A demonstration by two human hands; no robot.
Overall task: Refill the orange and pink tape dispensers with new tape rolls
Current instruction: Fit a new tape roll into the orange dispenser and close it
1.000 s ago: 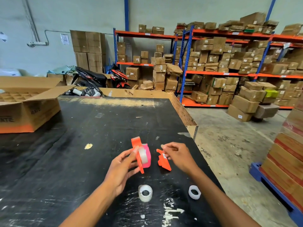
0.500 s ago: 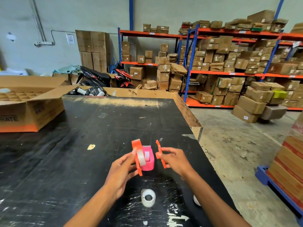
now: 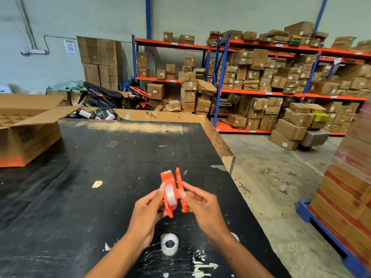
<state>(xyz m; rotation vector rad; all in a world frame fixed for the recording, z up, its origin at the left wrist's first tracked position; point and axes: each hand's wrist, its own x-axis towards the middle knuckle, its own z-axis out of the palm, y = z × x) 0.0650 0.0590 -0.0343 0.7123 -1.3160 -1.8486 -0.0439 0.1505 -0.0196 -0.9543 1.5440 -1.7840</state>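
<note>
My left hand (image 3: 147, 210) grips one half of the orange tape dispenser (image 3: 167, 178), with a clear tape roll (image 3: 170, 194) seated in it. My right hand (image 3: 202, 205) holds the other orange half, the cover (image 3: 180, 189), pressed close beside the roll. A sliver of the pink dispenser (image 3: 174, 207) shows below and behind them, mostly hidden. A second clear tape roll (image 3: 169, 243) lies on the black table (image 3: 80, 187) below my hands. A white ring (image 3: 235, 236) peeks out from behind my right forearm.
An open cardboard box (image 3: 30, 135) with dividers sits at the table's left. The table's right edge (image 3: 220, 145) drops to a concrete floor. Racks of cartons (image 3: 261, 87) fill the back; a stacked pallet (image 3: 349, 197) stands at the right.
My right hand has brought the orange cover leftward until it nearly meets the half with the roll. The pink dispenser is now mostly hidden behind the orange parts.
</note>
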